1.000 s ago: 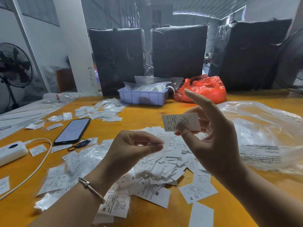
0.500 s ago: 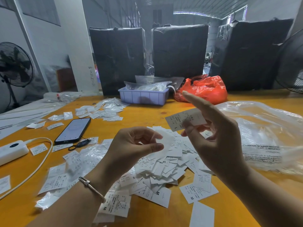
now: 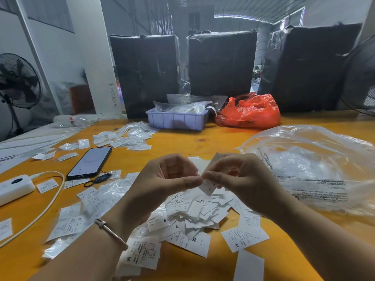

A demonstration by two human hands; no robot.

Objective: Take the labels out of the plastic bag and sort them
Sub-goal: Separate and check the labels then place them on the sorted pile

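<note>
Lowered, tilted label (image 3: 209,186) joins both hands.

Label (image 3: 208,187) held betw. both hands: mostly covered by fingers (image 3: 192,181); one letter shows, rest of print unreadable. Left hand (image 3: 162,179) and right hand (image 3: 241,179) mask the middle of the label pile (image 3: 194,211). Small print on pile labels too fine to read; only size letters (S, M, L) legible. Blank label (image 3: 248,266) cut off by bottom edge. Plastic bag (image 3: 316,169) runs past right edge; contents hazy through film; warning text partly legible. Right fan (image 3: 361,78) and left fan (image 3: 18,82) cropped by frame edges. Power bank (image 3: 14,188) cut at left edge. Tray (image 3: 176,120) contents obscured by clear bags.
</note>
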